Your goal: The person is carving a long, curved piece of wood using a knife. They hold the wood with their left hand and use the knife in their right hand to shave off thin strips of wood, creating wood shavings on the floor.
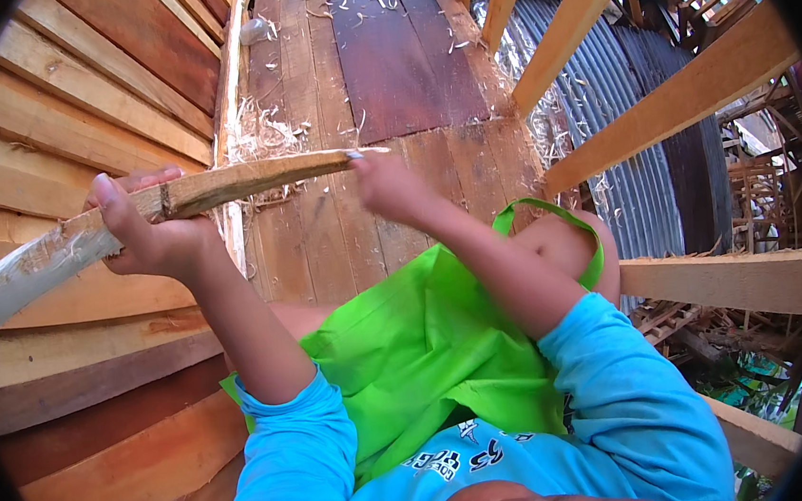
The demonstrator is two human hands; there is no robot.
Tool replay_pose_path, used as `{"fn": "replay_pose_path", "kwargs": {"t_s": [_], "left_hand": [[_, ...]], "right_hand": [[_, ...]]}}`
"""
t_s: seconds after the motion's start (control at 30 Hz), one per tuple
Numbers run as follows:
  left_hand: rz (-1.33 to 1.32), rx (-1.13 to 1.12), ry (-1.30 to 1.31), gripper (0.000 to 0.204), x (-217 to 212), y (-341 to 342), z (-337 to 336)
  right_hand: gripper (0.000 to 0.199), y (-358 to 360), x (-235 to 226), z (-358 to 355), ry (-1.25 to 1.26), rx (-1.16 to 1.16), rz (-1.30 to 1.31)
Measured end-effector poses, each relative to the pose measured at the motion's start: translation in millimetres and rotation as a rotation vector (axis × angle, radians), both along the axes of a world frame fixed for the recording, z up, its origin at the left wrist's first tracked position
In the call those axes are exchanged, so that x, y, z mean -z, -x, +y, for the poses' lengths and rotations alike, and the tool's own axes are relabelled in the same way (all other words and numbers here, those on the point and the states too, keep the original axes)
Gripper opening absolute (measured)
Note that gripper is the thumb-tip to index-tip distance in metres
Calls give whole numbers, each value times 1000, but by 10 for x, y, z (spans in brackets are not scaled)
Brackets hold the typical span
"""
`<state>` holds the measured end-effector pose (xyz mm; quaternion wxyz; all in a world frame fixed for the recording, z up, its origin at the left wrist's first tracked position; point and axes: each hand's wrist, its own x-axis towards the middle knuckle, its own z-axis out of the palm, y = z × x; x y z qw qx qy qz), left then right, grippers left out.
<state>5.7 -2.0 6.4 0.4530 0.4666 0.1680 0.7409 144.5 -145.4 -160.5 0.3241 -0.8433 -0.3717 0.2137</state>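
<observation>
Single head-worn fisheye view, looking steeply down and forward over the person's own chest and lap, forearms coming in from the lower edge. It is sitting close to the left hand (147,236) and right hand (388,187), with the plank floor (385,70) stretching away toward the top and edges bending at the dark rim. No second view sharing the scene.

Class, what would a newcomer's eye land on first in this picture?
The long, curved, partly peeled wooden stick crossing the upper left, gripped by the left hand, with the right hand at its thin end. Below lies the bright green cloth bag on the lap, above a plank floor scattered with pale shavings.
</observation>
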Motion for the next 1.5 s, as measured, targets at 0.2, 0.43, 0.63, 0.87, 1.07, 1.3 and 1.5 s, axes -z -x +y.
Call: {"fn": "replay_pose_path", "kwargs": {"t_s": [0.2, 0.43, 0.63, 0.87, 1.07, 1.3, 1.5], "left_hand": [[14, -68, 16, 31, 3, 66, 30], [7, -48, 0, 31, -32, 30, 36], [-3, 18, -15, 29, -25, -21, 16], [2, 60, -51, 27, -20, -38, -32], [-5, 11, -40, 27, -2, 53, 12], [34, -66, -9, 34, -5, 47, 29], [32, 6, -77, 35, 10, 0, 65]], "right_hand": [[33, 359, -517, 119, -99, -65, -40], [31, 202, -216, 139, -35, 43, 4], [34, -7, 6, 74, 23, 99, 16], [34, -41, 141, 5, -38, 55, -61], [30, 273, -234, 123, -64, -6, -4], [34, 238, -257, 161, 4, -21, -41], [36, -82, 218, 31, 96, 125, 71]]}}
